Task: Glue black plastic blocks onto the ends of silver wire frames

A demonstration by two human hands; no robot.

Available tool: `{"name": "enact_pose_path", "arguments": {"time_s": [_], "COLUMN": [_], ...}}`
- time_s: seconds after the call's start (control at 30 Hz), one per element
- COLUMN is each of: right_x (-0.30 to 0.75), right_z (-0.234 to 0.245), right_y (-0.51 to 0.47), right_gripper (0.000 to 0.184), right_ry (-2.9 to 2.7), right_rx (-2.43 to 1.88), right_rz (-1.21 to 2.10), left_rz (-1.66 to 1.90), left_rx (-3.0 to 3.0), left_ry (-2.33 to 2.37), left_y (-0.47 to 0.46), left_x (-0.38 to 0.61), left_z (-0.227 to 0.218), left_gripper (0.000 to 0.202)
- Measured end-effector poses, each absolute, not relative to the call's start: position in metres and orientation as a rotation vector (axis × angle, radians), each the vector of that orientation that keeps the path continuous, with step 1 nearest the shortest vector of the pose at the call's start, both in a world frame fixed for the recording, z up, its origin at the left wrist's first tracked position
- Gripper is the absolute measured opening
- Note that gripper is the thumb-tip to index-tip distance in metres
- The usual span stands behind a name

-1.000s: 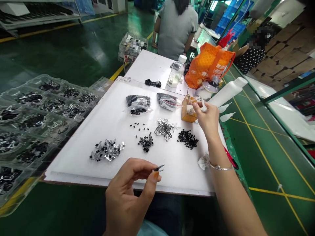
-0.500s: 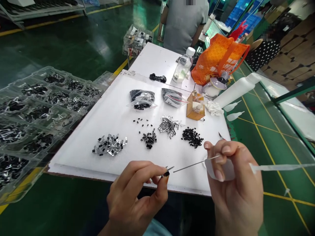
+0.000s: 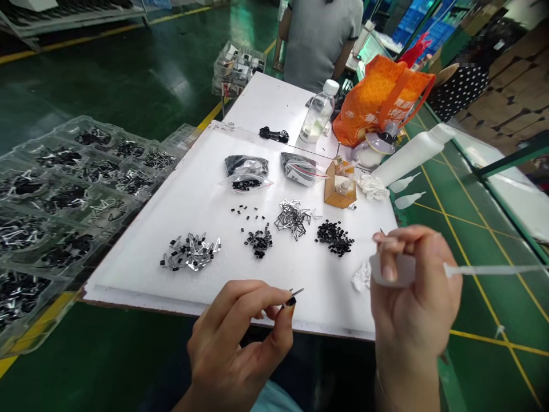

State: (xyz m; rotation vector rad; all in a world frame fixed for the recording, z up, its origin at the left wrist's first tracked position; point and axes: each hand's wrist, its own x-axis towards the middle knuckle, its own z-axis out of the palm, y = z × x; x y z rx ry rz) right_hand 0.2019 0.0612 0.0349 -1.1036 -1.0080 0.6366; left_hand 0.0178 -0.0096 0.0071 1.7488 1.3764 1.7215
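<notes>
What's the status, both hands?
Left hand pinching small black piece. Right hand holding small white bottle, hands apart. Crumpled tissue partly hidden behind right hand.

I am wearing a light-blue garment, which is showing only partly, while my left grip and my right grip are appearing bare.

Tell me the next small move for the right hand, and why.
Probably bring the right hand closer to the left hand: it holds a translucent bottle well apart from the small black part, whose metal tip sticks out of the left fingertips' pinch.
</notes>
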Motion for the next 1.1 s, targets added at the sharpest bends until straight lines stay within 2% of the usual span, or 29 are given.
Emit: {"name": "enact_pose_path", "arguments": {"time_s": [0.07, 0.1, 0.2, 0.3, 0.37, 0.43, 0.53, 0.57, 0.67, 0.73, 0.87, 1.1], "right_x": [0.218, 0.226, 0.248, 0.259, 0.260, 0.255, 0.235, 0.226, 0.196, 0.181, 0.167, 0.168], "right_z": [0.028, 0.025, 0.019, 0.020, 0.023, 0.025, 0.023, 0.021, 0.012, 0.005, -0.003, -0.005], "right_y": [0.092, 0.107, 0.145, 0.168, 0.177, 0.178, 0.153, 0.136, 0.071, 0.031, -0.007, -0.009], "right_gripper": [0.024, 0.023, 0.034, 0.041, 0.040, 0.032, 0.042, 0.037, 0.022, 0.017, 0.009, 0.013], "right_ry": [-1.021, -1.030, -1.176, -1.333, -1.454, -1.554, -1.571, -1.519, -1.405, -1.329, -1.114, -1.128], "right_rx": [-1.227, -1.268, -1.405, -1.477, -1.518, -1.544, -1.502, -1.452, -1.283, -1.162, -1.074, -1.077], "right_rz": [0.246, 0.167, 0.027, -0.085, -0.090, -0.014, 0.168, 0.279, 1.029, 1.319, 1.363, 1.210], "left_rz": [1.723, 1.681, 1.392, 1.156, 1.103, 1.071, 1.030, 1.028, 1.059, 1.074, 1.070, 1.014], "left_rx": [1.611, 1.474, 0.878, 0.387, 0.202, 0.101, 0.020, 0.010, 0.017, 0.032, 0.054, 0.053], "left_ry": [1.397, 1.407, 1.327, 1.159, 1.073, 0.986, 0.895, 0.884, 0.899, 0.915, 0.935, 0.948], "left_y": [-0.010, -0.010, -0.008, -0.007, -0.007, -0.007, -0.008, -0.008, -0.007, -0.006, -0.007, -0.010], "left_x": [0.018, 0.018, 0.015, 0.012, 0.010, 0.011, 0.012, 0.013, 0.017, 0.020, 0.029, 0.037], "left_z": [0.008, 0.009, 0.015, 0.024, 0.031, 0.036, 0.039, 0.039, 0.037, 0.035, 0.034, 0.036], "left_gripper": [0.028, 0.024, 0.006, 0.022, 0.027, 0.027, 0.029, 0.030, 0.029, 0.030, 0.037, 0.039]}}
